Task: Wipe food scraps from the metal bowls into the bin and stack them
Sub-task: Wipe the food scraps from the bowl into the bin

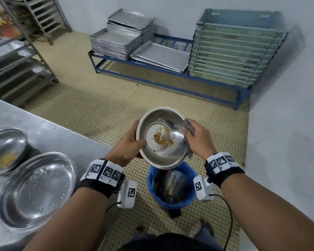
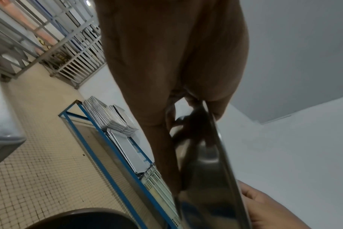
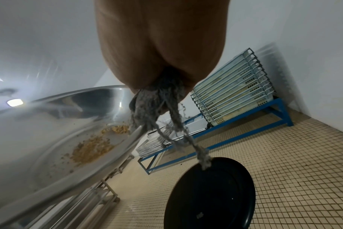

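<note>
Metal bowl [image 1: 161, 137] with scraps [image 1: 162, 137] gripped at its rim by left hand [image 1: 126, 145], right hand [image 1: 195, 137] clutching grey cloth [image 1: 189, 126] at opposite rim, bin [image 1: 171, 187] below both hands, no readable writing.

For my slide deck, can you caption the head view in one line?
Left hand tilts a bowl with scraps over the bin; right hand holds a rag.

No readable text, brand or number shows anywhere; the wrist bands [image 1: 105, 172] at lower centre of the head view carry only black-and-white square code markers.
</note>
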Demonstrator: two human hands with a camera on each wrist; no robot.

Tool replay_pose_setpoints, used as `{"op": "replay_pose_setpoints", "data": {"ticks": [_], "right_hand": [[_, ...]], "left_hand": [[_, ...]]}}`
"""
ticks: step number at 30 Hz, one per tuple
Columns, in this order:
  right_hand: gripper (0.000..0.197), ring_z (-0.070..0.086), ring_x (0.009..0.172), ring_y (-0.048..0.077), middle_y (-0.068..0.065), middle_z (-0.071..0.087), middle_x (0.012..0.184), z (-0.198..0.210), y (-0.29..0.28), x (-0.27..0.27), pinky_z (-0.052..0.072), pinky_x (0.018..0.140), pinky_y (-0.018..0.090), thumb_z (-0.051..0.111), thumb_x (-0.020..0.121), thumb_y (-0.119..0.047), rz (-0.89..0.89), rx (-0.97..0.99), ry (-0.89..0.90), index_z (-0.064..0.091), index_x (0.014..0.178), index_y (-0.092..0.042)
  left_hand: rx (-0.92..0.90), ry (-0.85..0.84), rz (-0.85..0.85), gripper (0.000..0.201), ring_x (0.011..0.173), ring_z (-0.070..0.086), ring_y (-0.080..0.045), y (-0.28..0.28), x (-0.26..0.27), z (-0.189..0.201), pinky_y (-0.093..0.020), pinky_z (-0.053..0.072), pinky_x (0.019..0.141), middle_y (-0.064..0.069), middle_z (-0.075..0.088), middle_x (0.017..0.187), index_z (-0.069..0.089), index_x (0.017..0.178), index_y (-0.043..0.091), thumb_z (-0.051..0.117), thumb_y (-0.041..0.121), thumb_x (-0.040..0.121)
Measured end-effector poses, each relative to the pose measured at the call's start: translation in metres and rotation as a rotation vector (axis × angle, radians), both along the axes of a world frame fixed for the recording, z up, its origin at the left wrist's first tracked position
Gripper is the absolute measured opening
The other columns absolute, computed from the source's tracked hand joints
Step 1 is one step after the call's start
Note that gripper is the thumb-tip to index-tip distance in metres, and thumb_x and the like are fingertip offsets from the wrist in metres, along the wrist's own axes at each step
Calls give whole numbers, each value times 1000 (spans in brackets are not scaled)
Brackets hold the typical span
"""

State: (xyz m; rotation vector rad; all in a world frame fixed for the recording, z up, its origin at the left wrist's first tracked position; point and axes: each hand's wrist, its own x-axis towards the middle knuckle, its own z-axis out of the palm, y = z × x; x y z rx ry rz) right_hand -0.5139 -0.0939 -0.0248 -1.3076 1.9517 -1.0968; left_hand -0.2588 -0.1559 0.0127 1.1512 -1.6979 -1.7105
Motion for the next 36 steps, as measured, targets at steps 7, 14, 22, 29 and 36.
{"op": "replay_pose_setpoints", "data": {"ticks": [7,14,22,29,36], "right_hand": [[44,71,78,4,-7,66,132,-5,-7,-53,61,70,25,57,103,-31,135,52,46,52,146,-24],[40,75,87,19,-4,68,132,-21,-3,-85,59,72,27,55,104,-31,172,47,46,53,144,-22],[15,66,59,14,0,71,103,-24,-8,-81,51,47,27,51,104,-30,199,6,27,48,117,-23],[35,64,93,18,0,64,116,-19,-20,-56,56,78,30,66,94,-14,465,-146,251,56,127,-20],[28,61,71,17,4,66,115,-30,-37,-49,45,59,22,55,103,-33,595,-298,529,73,114,-16]], "left_hand": [[-134,-132,112,82,108,70,-32,23,-46,-3,-41,59,72,1,67,126,41,152,45,60,-9,93],[-199,-322,219,73,114,65,-10,40,-80,-13,-45,58,93,11,63,128,38,149,40,58,2,91],[-241,-430,194,75,111,61,-2,45,-85,-14,-24,51,81,13,60,125,31,157,34,51,-4,96],[-306,-500,170,57,99,70,-10,44,-78,-9,-30,62,74,14,65,116,36,152,37,55,12,104],[-303,-511,166,57,91,69,-1,45,-68,-1,-34,62,76,16,64,112,36,153,37,53,10,106]]}}
